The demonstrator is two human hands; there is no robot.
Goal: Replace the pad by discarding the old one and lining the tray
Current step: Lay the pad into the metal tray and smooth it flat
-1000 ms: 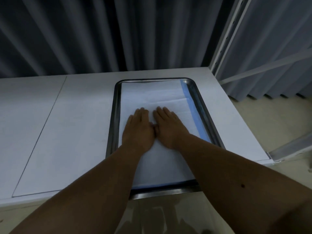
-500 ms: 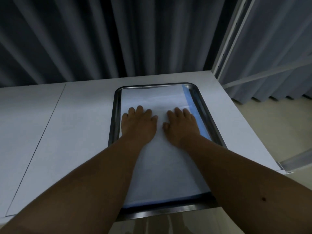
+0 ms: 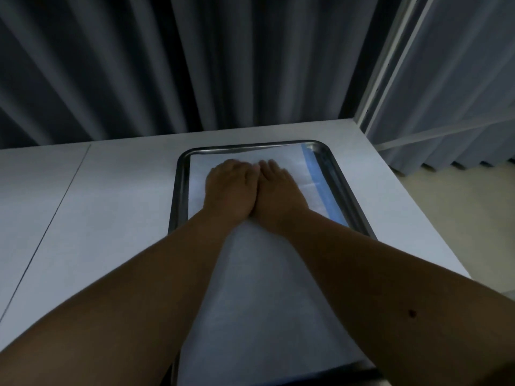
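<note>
A metal tray [image 3: 348,196] lies lengthwise on the white table, its near end at the table's front edge. A white pad [image 3: 262,296] with a blue border along its right side lines the tray's floor. My left hand [image 3: 231,188] and my right hand [image 3: 276,190] lie flat, side by side and touching, on the far half of the pad. Their fingers are straight and point toward the tray's far rim. Both forearms cross the near part of the tray and hide parts of the pad.
The white table [image 3: 106,207] stretches to the left, with a thin seam running through it. Dark pleated curtains [image 3: 195,65] hang behind the table. A white frame post [image 3: 390,59] and a lighter curtain stand at the right, above a pale floor.
My hands have slid farther along the pad toward the tray's far rim. They had parted half a second ago and are now together again. The camera has come closer.
</note>
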